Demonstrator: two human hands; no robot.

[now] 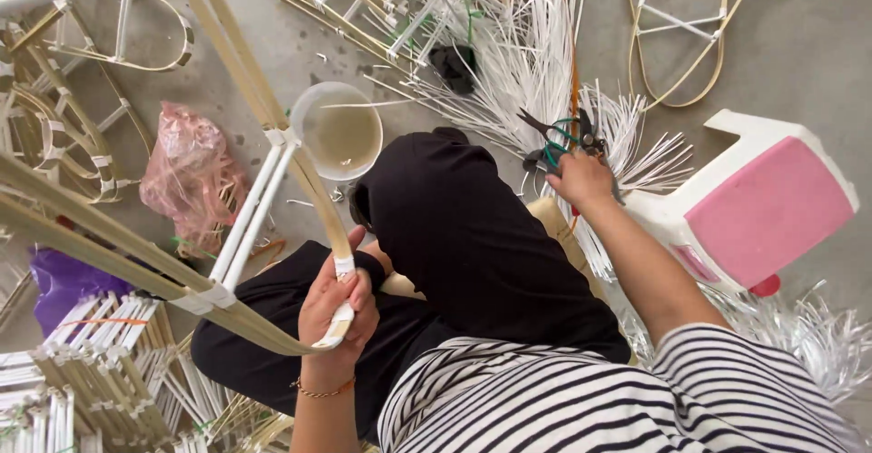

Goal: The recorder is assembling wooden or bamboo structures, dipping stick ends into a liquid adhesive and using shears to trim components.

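Left hand (338,312) clamps the bamboo frame's (227,290) taped joint while right hand (581,179) closes on scissors (559,140) (trimming tape looks next).

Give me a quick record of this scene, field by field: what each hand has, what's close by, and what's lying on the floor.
Left hand: grips the taped bend of a bamboo strip frame
Right hand: holds pliers with green handles, reached out over white plastic strips
Wrist: thin bracelet on the left
Near the frame: round white bowl of cloudy liquid
Right side: pink and white plastic stool
Floor, left: pink plastic bag, stacked finished frames
Clothing: striped top, black trousers
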